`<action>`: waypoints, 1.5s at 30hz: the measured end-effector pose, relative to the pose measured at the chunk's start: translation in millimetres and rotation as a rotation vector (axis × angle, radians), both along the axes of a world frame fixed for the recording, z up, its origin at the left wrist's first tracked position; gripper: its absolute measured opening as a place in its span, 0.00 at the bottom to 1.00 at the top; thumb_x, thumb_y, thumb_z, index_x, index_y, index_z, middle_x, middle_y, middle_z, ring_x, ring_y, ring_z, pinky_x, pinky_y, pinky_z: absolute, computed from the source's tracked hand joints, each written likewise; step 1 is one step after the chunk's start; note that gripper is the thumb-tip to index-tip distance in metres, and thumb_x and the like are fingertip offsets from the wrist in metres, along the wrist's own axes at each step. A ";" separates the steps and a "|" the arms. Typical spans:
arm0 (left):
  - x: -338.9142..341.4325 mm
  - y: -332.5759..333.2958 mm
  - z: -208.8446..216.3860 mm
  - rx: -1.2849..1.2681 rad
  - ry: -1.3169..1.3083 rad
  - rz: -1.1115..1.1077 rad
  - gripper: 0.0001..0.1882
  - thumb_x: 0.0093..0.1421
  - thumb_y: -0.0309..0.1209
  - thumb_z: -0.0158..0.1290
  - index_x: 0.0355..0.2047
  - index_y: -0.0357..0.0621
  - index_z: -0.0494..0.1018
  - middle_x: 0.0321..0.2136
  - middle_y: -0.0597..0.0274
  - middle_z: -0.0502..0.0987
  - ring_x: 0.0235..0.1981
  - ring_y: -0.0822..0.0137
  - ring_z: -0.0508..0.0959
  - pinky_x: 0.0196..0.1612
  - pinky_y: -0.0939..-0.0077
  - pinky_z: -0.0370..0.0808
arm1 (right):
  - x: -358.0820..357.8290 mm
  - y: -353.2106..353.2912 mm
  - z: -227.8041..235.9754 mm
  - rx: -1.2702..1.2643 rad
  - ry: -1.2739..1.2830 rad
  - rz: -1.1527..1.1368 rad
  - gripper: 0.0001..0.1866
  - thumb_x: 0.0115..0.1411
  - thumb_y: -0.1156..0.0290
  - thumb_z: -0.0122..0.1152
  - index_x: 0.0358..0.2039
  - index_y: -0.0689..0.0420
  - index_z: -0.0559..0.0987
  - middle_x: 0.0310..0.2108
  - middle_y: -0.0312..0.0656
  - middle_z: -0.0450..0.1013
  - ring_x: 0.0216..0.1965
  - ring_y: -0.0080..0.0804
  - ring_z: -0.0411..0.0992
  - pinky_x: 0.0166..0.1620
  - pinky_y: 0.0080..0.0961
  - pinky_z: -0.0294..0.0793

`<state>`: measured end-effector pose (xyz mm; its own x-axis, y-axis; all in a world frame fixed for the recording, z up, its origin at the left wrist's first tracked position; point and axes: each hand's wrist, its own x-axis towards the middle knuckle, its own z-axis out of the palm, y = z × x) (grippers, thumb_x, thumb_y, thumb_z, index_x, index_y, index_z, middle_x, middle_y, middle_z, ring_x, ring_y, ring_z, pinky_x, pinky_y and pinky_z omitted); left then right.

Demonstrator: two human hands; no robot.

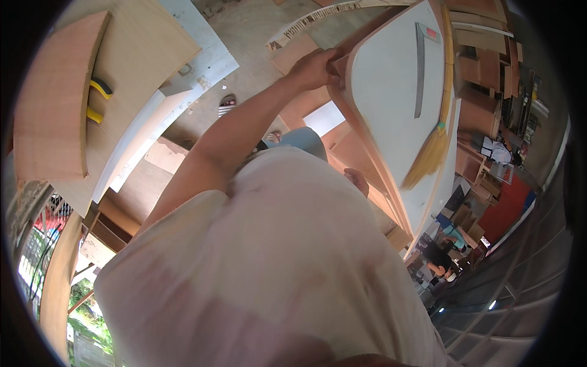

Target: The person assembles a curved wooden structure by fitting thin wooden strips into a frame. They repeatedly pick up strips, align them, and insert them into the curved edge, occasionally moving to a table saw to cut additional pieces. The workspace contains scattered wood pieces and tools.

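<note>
My left hand (315, 68) reaches out with its fingers closed round the brown wooden edge (340, 67) at the corner of a large white-topped wooden piece (385, 79). Only a few bent fingers of my right hand (356, 181) show past my shirt, close to the same piece's wooden side; what they hold, if anything, is hidden. On the white top lie a grey metal square (420, 79) with a red label and a straw broom (430, 153) with a long yellow handle.
To the left, a brown wooden panel (58, 98) rests on a pale board (137, 43), with yellow-and-black tool handles (101, 88) at its edge. A sandalled foot (227, 105) shows below. Stacked cabinets (480, 110) and people (437, 257) are at the right.
</note>
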<state>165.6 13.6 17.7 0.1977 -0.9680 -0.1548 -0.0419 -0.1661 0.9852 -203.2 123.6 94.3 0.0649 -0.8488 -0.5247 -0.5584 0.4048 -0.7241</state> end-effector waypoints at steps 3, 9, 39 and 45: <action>0.2 -13.8 -19.2 -0.018 0.062 -0.052 0.49 0.45 0.35 0.71 0.69 0.54 0.64 0.54 0.53 0.75 0.55 0.55 0.76 0.58 0.61 0.74 | 8.3 -1.0 -1.9 0.011 0.029 -0.003 0.10 0.67 0.76 0.60 0.46 0.65 0.79 0.30 0.35 0.75 0.29 0.17 0.71 0.32 0.17 0.70; -8.1 -26.6 -22.7 -0.058 -0.128 -0.054 0.53 0.41 0.38 0.73 0.69 0.60 0.62 0.58 0.48 0.68 0.59 0.48 0.73 0.60 0.58 0.74 | 2.5 4.8 -15.1 -0.084 0.073 0.025 0.10 0.64 0.78 0.61 0.46 0.66 0.79 0.32 0.38 0.78 0.32 0.20 0.74 0.36 0.17 0.74; 11.9 -4.4 -18.4 -0.144 -0.121 -0.120 0.48 0.48 0.39 0.70 0.70 0.57 0.64 0.53 0.48 0.76 0.54 0.54 0.77 0.57 0.63 0.74 | -40.1 27.8 -31.1 0.069 -0.003 -0.080 0.13 0.63 0.76 0.61 0.48 0.66 0.78 0.31 0.38 0.77 0.33 0.21 0.74 0.37 0.18 0.75; 7.4 2.0 -10.6 -0.124 0.037 -0.031 0.49 0.48 0.40 0.71 0.69 0.46 0.62 0.53 0.50 0.77 0.51 0.57 0.80 0.55 0.64 0.75 | -39.4 25.6 -28.8 0.073 0.002 -0.064 0.13 0.63 0.76 0.61 0.48 0.66 0.78 0.31 0.38 0.77 0.33 0.20 0.74 0.37 0.18 0.75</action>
<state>172.9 15.5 7.1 0.1639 -0.9856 -0.0405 -0.0084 -0.0424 0.9991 -242.6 149.2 65.6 0.0111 -0.8105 -0.5856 -0.5313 0.4914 -0.6902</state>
